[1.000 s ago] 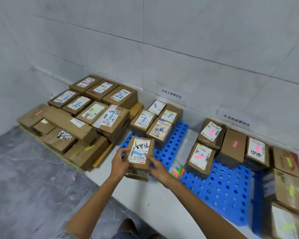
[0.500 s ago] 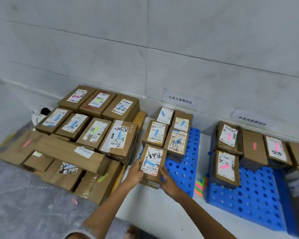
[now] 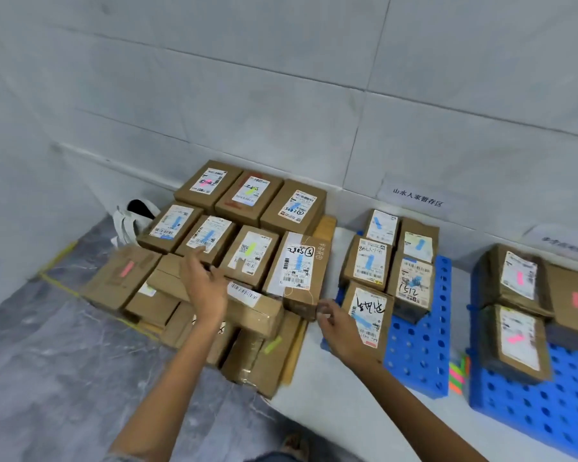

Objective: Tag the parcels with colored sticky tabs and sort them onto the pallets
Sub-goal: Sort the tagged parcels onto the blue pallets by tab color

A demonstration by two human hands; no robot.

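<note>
Both hands holding nothing, left hand spread above stacked brown cardboard boxes, right hand loosely curled beside blue-tabbed cardboard parcel at front-left corner of perforated blue plastic pallet, smooth white floor open alongside.

This is a parcel sorting and holding area, likely a courier depot or pickup point. Brown cardboard parcels sit in tight rows at floor level, most w/ a white shipping label showing barcodes; 1 bears a handwritten no., 1512. Some rest on a blue pallet and a 2nd blue pallet, both perforated plastic. A printed paper sign in Chinese is stuck to the grey tiled wall; a 2nd sign is too blurred to read. Yellow tape marks a zone on the grey marbled floor. Neon sticky tabs lie between the pallets.
</note>
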